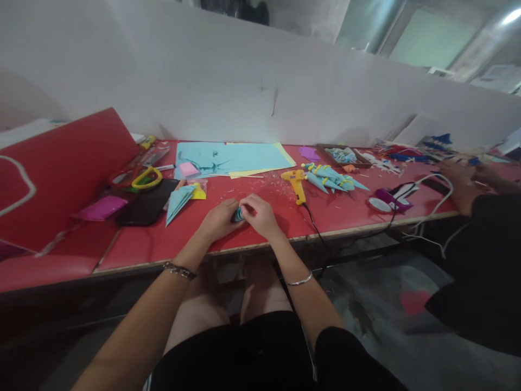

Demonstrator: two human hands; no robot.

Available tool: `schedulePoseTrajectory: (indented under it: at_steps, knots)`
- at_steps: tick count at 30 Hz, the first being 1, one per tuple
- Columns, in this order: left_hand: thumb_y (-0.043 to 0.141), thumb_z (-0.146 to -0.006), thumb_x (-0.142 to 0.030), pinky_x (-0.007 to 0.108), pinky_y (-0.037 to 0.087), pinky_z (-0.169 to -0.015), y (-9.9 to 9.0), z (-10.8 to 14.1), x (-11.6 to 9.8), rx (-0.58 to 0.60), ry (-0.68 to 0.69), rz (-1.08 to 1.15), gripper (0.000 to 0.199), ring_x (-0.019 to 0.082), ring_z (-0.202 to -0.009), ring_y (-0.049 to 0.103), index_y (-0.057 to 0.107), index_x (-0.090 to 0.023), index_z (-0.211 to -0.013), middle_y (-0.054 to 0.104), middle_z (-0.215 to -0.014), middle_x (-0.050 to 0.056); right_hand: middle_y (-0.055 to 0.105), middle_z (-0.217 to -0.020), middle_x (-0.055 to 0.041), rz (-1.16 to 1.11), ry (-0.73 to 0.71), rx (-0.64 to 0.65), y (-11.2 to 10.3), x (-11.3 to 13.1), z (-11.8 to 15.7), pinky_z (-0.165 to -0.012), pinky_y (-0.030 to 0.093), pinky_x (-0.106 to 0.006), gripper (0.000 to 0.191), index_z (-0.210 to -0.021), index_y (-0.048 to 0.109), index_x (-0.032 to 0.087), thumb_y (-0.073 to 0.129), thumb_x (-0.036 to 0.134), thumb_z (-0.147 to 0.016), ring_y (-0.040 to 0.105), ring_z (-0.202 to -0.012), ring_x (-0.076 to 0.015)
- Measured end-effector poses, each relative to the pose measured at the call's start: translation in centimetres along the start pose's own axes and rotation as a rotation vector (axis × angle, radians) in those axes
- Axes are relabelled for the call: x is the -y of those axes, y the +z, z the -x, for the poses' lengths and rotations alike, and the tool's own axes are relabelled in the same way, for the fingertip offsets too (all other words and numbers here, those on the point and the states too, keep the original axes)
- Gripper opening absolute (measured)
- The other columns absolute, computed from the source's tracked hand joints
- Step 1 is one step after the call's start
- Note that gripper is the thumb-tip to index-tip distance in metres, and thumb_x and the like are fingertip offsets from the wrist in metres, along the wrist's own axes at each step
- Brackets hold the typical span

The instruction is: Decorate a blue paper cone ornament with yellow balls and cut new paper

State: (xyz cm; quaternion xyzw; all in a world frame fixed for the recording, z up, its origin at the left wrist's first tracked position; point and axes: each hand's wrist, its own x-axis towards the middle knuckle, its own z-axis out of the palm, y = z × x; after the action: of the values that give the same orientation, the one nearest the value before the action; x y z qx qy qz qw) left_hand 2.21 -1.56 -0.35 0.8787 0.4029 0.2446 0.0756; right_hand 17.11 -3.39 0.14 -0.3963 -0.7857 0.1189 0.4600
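Near the front edge of the red table, my left hand and my right hand meet around a small rolled blue paper piece. The fingers of both are closed on it, and they hide part of it. Left of my hands lies a stack of folded blue paper cones. To the right, a yellow glue gun rests on the table with its black cable hanging over the edge. Beyond it are several blue paper cones with yellow trim. Flat blue paper sheets lie at the back.
A black phone, yellow-handled scissors and a pink packet lie left. A brown tray holds paper scraps. A purple tape-like item sits right, near white cords. Another person's hands are at the far right.
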Motion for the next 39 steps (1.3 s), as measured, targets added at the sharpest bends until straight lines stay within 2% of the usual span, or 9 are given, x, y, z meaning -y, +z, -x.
schedulePoseTrajectory:
  at_steps: [7, 17, 23, 27, 30, 35, 39]
  knots:
    - [0.051, -0.073, -0.031, 0.029, 0.043, -0.067, 0.0, 0.0, -0.2, -0.002, -0.021, 0.026, 0.024, 0.021, -0.083, 0.056, 0.053, -0.020, -0.094, 0.059, -0.090, 0.006, 0.058, -0.081, -0.0025, -0.075, 0.031, -0.005, 0.1, -0.2, -0.1, -0.068, 0.041, -0.023, 0.017, -0.081, 0.054, 0.020, 0.037, 0.025, -0.083, 0.054, -0.076, -0.0140]
    - [0.047, -0.074, -0.029, 0.028, 0.041, -0.061, -0.2, -0.1, -0.3, 0.022, -0.034, -0.056, 0.012, 0.020, -0.074, 0.054, 0.049, -0.020, -0.080, 0.056, -0.079, 0.004, 0.055, -0.075, -0.0014, -0.127, 0.067, -0.068, 0.0, -0.2, -0.1, -0.067, 0.041, -0.022, 0.015, -0.077, 0.050, 0.019, 0.037, 0.022, -0.083, 0.053, -0.071, -0.0127]
    - [0.047, -0.074, -0.027, 0.029, 0.041, -0.061, -0.1, -0.1, -0.2, 0.021, -0.043, -0.063, 0.013, 0.021, -0.078, 0.055, 0.050, -0.020, -0.084, 0.057, -0.083, 0.005, 0.053, -0.076, -0.0024, -0.153, 0.083, -0.093, -0.2, 0.2, -0.2, -0.066, 0.042, -0.023, 0.017, -0.075, 0.050, 0.018, 0.037, 0.023, -0.083, 0.052, -0.073, -0.0127]
    - [0.045, -0.076, -0.027, 0.028, 0.042, -0.062, 0.0, -0.1, -0.1, 0.027, -0.051, -0.062, 0.018, 0.021, -0.079, 0.056, 0.049, -0.019, -0.091, 0.058, -0.085, 0.006, 0.052, -0.079, -0.0025, -0.190, 0.048, -0.060, -0.2, 0.2, 0.0, -0.065, 0.043, -0.023, 0.010, -0.080, 0.050, 0.018, 0.040, 0.020, -0.079, 0.052, -0.073, -0.0122]
    - [0.045, -0.076, -0.028, 0.028, 0.042, -0.062, -0.1, -0.1, -0.2, 0.035, -0.052, -0.059, 0.016, 0.020, -0.077, 0.056, 0.049, -0.019, -0.089, 0.057, -0.084, 0.005, 0.051, -0.081, -0.0025, -0.218, 0.039, -0.081, -0.1, 0.2, 0.2, -0.066, 0.044, -0.024, 0.011, -0.085, 0.048, 0.018, 0.040, 0.018, -0.077, 0.052, -0.073, -0.0123]
    - [0.041, -0.079, -0.030, 0.028, 0.042, -0.062, -0.6, 0.1, -0.8, 0.055, -0.045, -0.131, 0.014, 0.020, -0.077, 0.055, 0.047, -0.018, -0.083, 0.056, -0.083, 0.006, 0.051, -0.084, -0.0021, -0.174, 0.077, -0.106, 0.1, 0.1, 0.3, -0.067, 0.044, -0.025, 0.021, -0.095, 0.044, 0.019, 0.047, 0.022, -0.075, 0.052, -0.069, -0.0119]
    - [0.041, -0.080, -0.029, 0.027, 0.040, -0.059, -0.7, 0.1, -1.2, 0.051, -0.061, -0.237, 0.012, 0.019, -0.077, 0.055, 0.047, -0.019, -0.081, 0.056, -0.083, 0.005, 0.053, -0.078, -0.0019, -0.102, 0.095, -0.164, 0.0, -0.2, 0.2, -0.065, 0.042, -0.024, 0.010, -0.086, 0.046, 0.019, 0.039, 0.022, -0.081, 0.052, -0.068, -0.0123]
